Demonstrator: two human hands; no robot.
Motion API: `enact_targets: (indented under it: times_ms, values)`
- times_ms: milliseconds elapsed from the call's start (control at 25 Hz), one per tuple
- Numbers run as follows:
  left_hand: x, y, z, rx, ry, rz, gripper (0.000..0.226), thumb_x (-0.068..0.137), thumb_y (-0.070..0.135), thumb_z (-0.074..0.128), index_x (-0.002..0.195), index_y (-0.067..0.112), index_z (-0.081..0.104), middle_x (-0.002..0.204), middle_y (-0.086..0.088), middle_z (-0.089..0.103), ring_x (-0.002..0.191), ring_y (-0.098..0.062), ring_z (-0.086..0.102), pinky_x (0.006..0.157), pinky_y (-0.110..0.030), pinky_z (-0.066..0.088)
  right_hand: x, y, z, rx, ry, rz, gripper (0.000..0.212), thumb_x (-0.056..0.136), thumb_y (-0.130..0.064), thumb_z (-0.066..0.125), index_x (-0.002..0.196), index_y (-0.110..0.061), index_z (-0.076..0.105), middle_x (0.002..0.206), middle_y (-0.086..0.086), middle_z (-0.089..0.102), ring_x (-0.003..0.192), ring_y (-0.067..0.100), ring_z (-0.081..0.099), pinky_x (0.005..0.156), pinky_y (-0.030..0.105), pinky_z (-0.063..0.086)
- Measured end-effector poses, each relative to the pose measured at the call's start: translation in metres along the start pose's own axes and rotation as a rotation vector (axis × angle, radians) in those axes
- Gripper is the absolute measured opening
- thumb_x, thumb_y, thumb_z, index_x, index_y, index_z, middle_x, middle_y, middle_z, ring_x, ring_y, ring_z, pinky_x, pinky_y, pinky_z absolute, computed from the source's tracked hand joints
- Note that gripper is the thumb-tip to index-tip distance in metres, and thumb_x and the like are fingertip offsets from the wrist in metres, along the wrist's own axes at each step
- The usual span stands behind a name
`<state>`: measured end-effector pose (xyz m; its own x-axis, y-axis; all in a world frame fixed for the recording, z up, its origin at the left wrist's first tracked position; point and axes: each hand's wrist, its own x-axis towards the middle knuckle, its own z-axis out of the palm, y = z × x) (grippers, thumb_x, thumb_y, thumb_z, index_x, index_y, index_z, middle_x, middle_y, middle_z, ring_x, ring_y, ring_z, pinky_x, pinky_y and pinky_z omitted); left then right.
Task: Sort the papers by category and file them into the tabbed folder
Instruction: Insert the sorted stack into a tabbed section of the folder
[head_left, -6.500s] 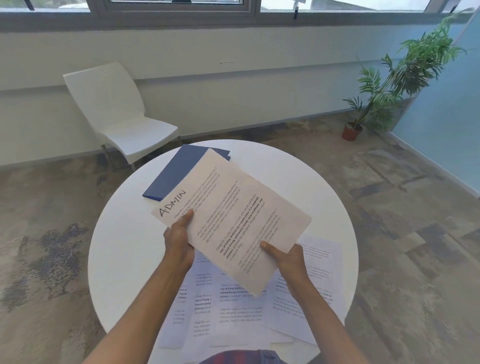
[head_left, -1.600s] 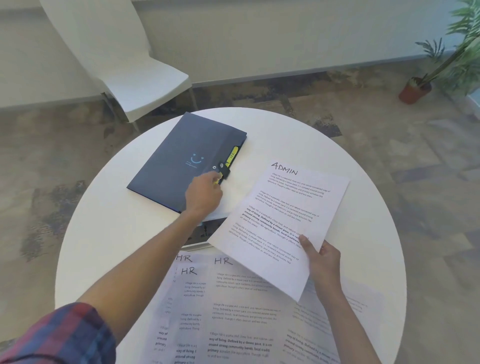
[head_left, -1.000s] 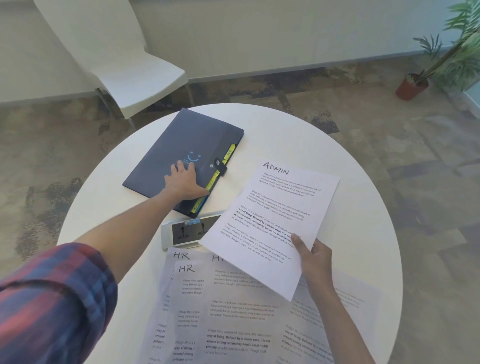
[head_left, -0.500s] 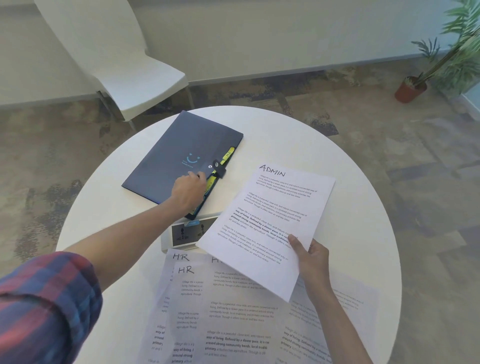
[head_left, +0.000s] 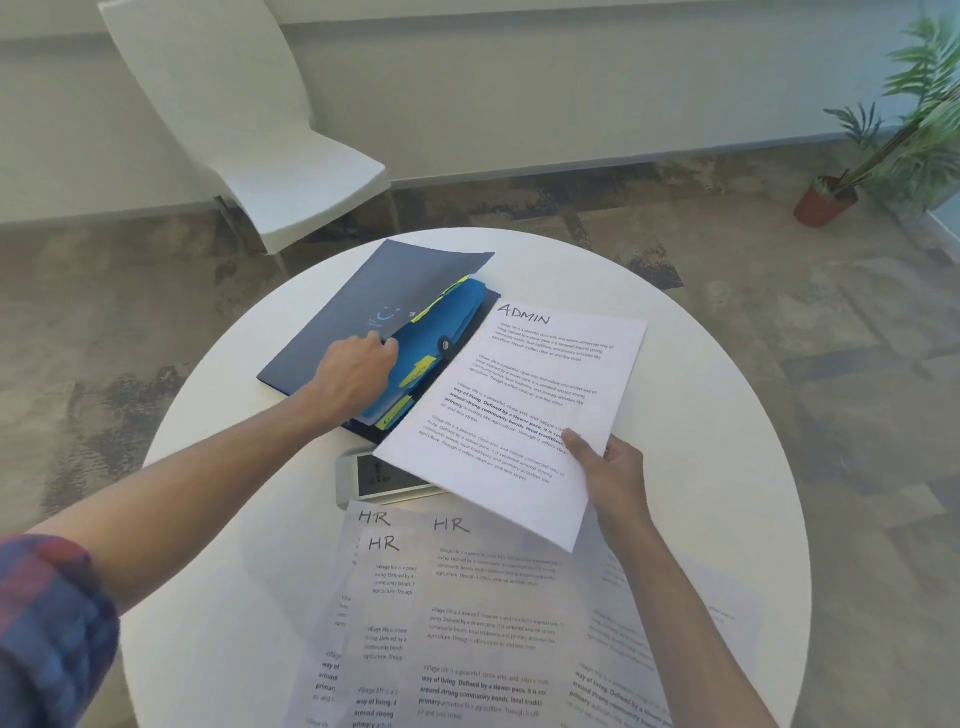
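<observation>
Left hand (head_left: 358, 376) fingers hidden under the folder (head_left: 358, 306) flap, grip unclear; right hand (head_left: 610, 475) pinching ADMIN sheet (head_left: 524, 410).

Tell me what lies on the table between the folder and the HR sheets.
A white power strip, partly under the ADMIN sheet, lies between the folder and HR sheets; head view.

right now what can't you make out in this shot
Head view only:
- Yellow tab labels in the tabbed folder: writing too small to read.
- Left hand fingertips: tucked under the navy cover.
- White device: half covered by the ADMIN sheet that the right hand pinches.
- HR sheets: overlapping, cut off by the bottom edge, so their number is unclear.
</observation>
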<state>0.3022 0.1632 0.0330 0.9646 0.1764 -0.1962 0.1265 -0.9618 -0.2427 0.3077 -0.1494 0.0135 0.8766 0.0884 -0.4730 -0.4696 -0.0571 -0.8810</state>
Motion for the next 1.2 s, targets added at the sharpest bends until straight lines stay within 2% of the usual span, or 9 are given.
enact_targets:
  times_ms: [120,200,320,400,520,640,800,1000,1200]
  values:
    - [-0.001,-0.006,-0.004,-0.012,0.045,0.005,0.019,0.096,0.011,0.041,0.100,0.007,0.058,0.096,-0.008,0.066,0.071,-0.027,0.061,0.055,-0.034,0.043,0.020,-0.015,0.021,-0.067,-0.033,-0.023,0.024,0.091,-0.014,0.070,0.113,-0.006,0.072,0.107,0.006,0.076,0.097,0.023,0.073,0.090,0.041,0.057]
    - [-0.004,-0.005,-0.008,-0.054,0.055,0.016,0.021,0.098,0.017,0.041,0.101,0.008,0.061,0.096,-0.005,0.067,0.066,-0.020,0.056,0.055,-0.031,0.042,0.034,-0.023,0.035,-0.123,-0.057,-0.021,0.023,0.091,-0.014,0.069,0.112,-0.006,0.072,0.107,0.008,0.075,0.098,0.026,0.072,0.086,0.039,0.058]
    - [-0.011,-0.004,-0.017,-0.081,0.030,0.043,0.019,0.095,0.016,0.045,0.106,0.009,0.059,0.099,-0.003,0.066,0.066,-0.015,0.048,0.058,-0.028,0.039,0.057,-0.030,0.055,-0.178,-0.073,0.007,0.025,0.089,-0.013,0.070,0.113,-0.005,0.071,0.109,0.009,0.074,0.100,0.028,0.070,0.090,0.043,0.057]
    - [-0.017,-0.001,-0.027,-0.061,0.015,0.070,0.020,0.093,0.011,0.047,0.111,0.010,0.057,0.105,-0.003,0.064,0.069,-0.017,0.049,0.059,-0.027,0.036,0.070,-0.035,0.066,-0.207,-0.083,0.025,0.027,0.088,-0.012,0.070,0.114,-0.004,0.070,0.111,0.010,0.073,0.100,0.029,0.070,0.087,0.043,0.059]
    - [-0.023,0.006,-0.034,0.034,0.021,0.115,0.023,0.094,0.004,0.042,0.113,0.007,0.054,0.110,-0.006,0.062,0.085,-0.028,0.064,0.063,-0.032,0.041,0.081,-0.042,0.081,-0.270,-0.089,-0.009,0.027,0.089,-0.011,0.069,0.114,-0.002,0.069,0.106,0.009,0.070,0.098,0.029,0.068,0.082,0.038,0.058]
    - [-0.027,0.013,-0.037,0.077,0.018,0.122,0.025,0.092,-0.003,0.040,0.111,0.005,0.053,0.111,-0.010,0.061,0.090,-0.033,0.065,0.063,-0.034,0.039,0.080,-0.045,0.095,-0.319,-0.095,-0.040,0.023,0.089,-0.011,0.067,0.110,-0.002,0.070,0.104,0.011,0.070,0.095,0.030,0.066,0.081,0.040,0.059]
    - [-0.034,0.021,-0.045,0.061,0.008,0.147,0.024,0.094,0.001,0.041,0.114,0.004,0.052,0.112,-0.009,0.059,0.092,-0.030,0.064,0.064,-0.031,0.036,0.075,-0.046,0.113,-0.411,-0.101,-0.035,0.021,0.089,-0.011,0.065,0.105,0.003,0.069,0.098,0.013,0.068,0.084,0.027,0.061,0.069,0.036,0.058]
    - [-0.038,0.017,-0.038,0.048,0.007,0.173,0.023,0.090,-0.003,0.042,0.110,0.005,0.052,0.110,-0.009,0.059,0.089,-0.032,0.063,0.064,-0.033,0.036,0.074,-0.049,0.105,-0.416,-0.075,0.036,0.023,0.087,-0.010,0.066,0.106,0.003,0.067,0.099,0.013,0.065,0.089,0.029,0.062,0.048,0.023,0.047]
    - [-0.036,0.016,-0.037,0.052,0.004,0.184,0.025,0.092,-0.002,0.040,0.113,0.005,0.052,0.111,-0.009,0.058,0.089,-0.032,0.064,0.063,-0.034,0.037,0.069,-0.047,0.093,-0.354,-0.025,0.000,0.015,0.089,-0.010,0.065,0.102,-0.004,0.069,0.102,0.010,0.069,0.092,0.029,0.064,0.069,0.030,0.050]
